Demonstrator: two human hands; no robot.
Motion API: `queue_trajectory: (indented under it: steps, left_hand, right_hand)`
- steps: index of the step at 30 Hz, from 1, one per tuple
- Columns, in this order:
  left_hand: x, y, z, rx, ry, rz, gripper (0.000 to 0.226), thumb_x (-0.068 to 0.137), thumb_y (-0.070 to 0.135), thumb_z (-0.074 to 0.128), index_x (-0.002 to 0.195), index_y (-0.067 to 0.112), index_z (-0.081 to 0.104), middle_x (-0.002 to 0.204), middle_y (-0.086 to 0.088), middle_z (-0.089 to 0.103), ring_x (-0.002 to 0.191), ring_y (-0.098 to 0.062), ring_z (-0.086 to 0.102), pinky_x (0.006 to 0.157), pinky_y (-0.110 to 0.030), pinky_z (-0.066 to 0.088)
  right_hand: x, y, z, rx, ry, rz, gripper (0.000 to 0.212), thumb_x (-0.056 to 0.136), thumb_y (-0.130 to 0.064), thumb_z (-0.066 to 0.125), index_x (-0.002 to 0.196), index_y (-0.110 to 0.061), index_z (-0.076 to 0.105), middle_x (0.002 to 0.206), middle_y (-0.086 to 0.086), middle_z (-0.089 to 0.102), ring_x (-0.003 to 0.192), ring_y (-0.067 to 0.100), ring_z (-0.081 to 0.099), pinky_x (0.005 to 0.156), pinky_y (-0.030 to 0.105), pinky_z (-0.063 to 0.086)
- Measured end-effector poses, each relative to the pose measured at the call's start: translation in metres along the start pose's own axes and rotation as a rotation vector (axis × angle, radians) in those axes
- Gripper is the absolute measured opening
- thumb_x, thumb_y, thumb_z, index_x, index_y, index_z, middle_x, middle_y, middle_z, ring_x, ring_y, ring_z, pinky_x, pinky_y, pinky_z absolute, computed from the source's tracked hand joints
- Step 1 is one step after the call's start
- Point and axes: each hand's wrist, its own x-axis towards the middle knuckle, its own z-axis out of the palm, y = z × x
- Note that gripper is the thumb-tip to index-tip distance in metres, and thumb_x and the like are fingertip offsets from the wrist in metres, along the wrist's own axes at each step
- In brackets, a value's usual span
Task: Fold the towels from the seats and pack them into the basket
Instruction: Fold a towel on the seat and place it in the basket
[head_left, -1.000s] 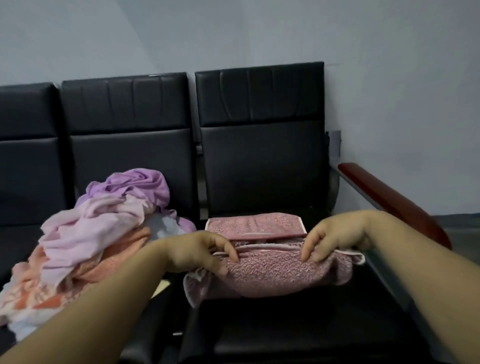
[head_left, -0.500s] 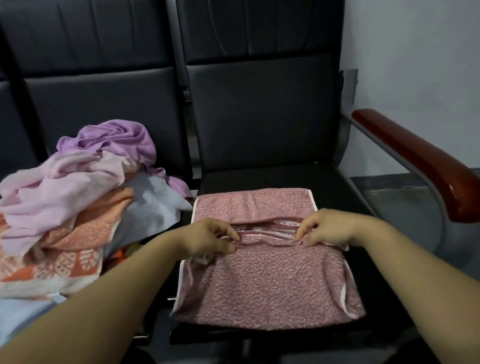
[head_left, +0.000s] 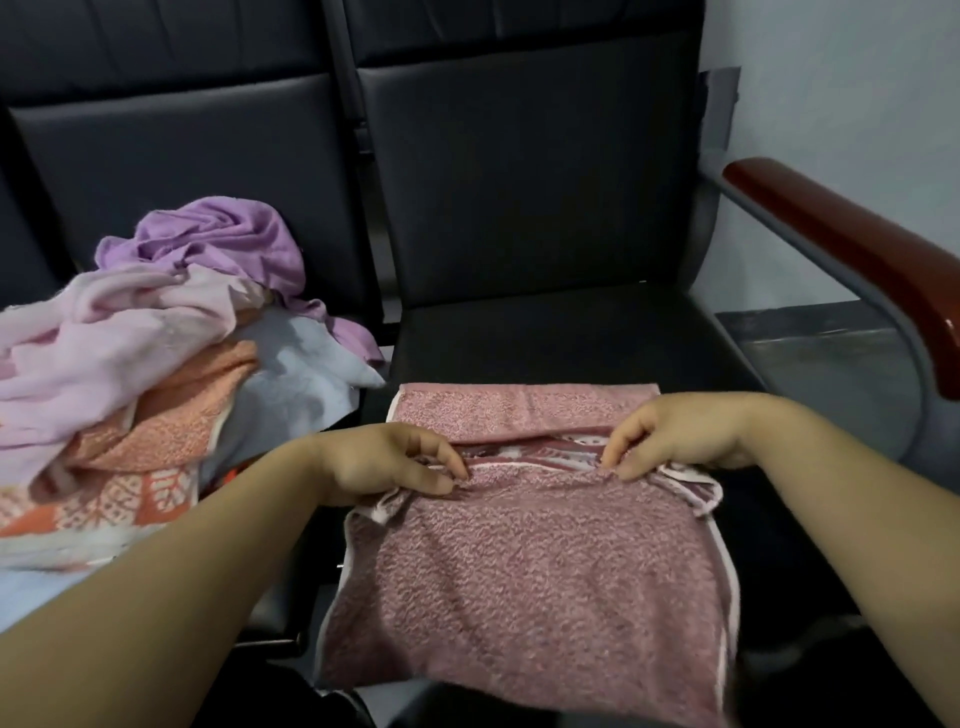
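Dark padded seats (head_left: 571, 338) fill the view. Left hand (head_left: 389, 462) and right hand (head_left: 685, 436) each keep a pinching grip on the folded edge of the pink towel (head_left: 535, 582), which lies on the right-hand seat. It looks soft, light and limp, so it is best held at the corners. An unfolded pile (head_left: 156, 338) lies on the seat beside it.

Left hand (head_left: 384, 462), right hand (head_left: 685, 439): pinch grips

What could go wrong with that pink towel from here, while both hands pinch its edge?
The pink towel seems to hang over the front of the seat, so it may slide off if the left hand and right hand let go. Its corner by the right hand is bunched, so the fold may come out crooked. The loose pile beside it could spill over.
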Motion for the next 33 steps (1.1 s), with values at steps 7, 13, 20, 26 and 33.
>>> queue_trajectory:
  steps: [7,13,20,26,33]
  left_hand:
    - [0.013,0.008,-0.002,0.344,0.382,0.142,0.010,0.090,0.021,0.077,0.093,0.030,0.078,0.093,0.013,0.076,0.089,-0.001,0.069,0.087,-0.021,0.053]
    - [0.038,0.008,0.000,0.663,0.639,0.183,0.016,0.091,0.023,0.068,0.101,0.032,0.076,0.101,0.017,0.069,0.089,-0.004,0.064,0.085,-0.023,0.051]
    - [0.057,-0.001,-0.022,0.150,0.716,0.164,0.018,0.091,0.013,0.073,0.086,0.030,0.077,0.087,0.009,0.077,0.084,-0.010,0.073,0.080,-0.024,0.058]
    - [0.072,-0.011,-0.038,0.052,0.891,0.124,0.015,0.092,0.013,0.073,0.092,0.028,0.072,0.093,0.004,0.075,0.086,-0.013,0.072,0.075,-0.022,0.054]
    - [0.081,-0.017,-0.041,0.316,1.001,0.056,0.007,0.092,0.022,0.071,0.091,0.028,0.070,0.088,0.011,0.071,0.083,-0.009,0.062,0.070,-0.021,0.040]
  right_hand:
    - [-0.004,-0.004,-0.005,-0.070,0.292,-0.072,0.015,0.089,-0.022,0.080,0.095,-0.036,0.081,0.112,-0.012,0.071,0.100,0.008,0.069,0.085,0.025,0.055]
    - [0.010,0.004,-0.005,-0.102,0.451,-0.057,0.014,0.089,-0.021,0.078,0.095,-0.033,0.074,0.106,-0.011,0.070,0.094,0.008,0.068,0.081,0.028,0.057]
    - [0.022,0.013,-0.009,-0.033,0.559,-0.045,0.017,0.093,-0.015,0.069,0.092,-0.031,0.075,0.099,-0.009,0.073,0.087,0.009,0.071,0.078,0.030,0.059]
    - [0.037,0.022,-0.012,-0.018,0.714,-0.025,0.013,0.091,-0.020,0.073,0.091,-0.033,0.073,0.090,-0.011,0.073,0.080,0.007,0.071,0.072,0.030,0.058]
    - [0.046,0.030,-0.020,-0.006,0.784,0.004,0.014,0.092,-0.017,0.072,0.089,-0.030,0.074,0.087,-0.010,0.074,0.078,0.007,0.070,0.066,0.026,0.051]
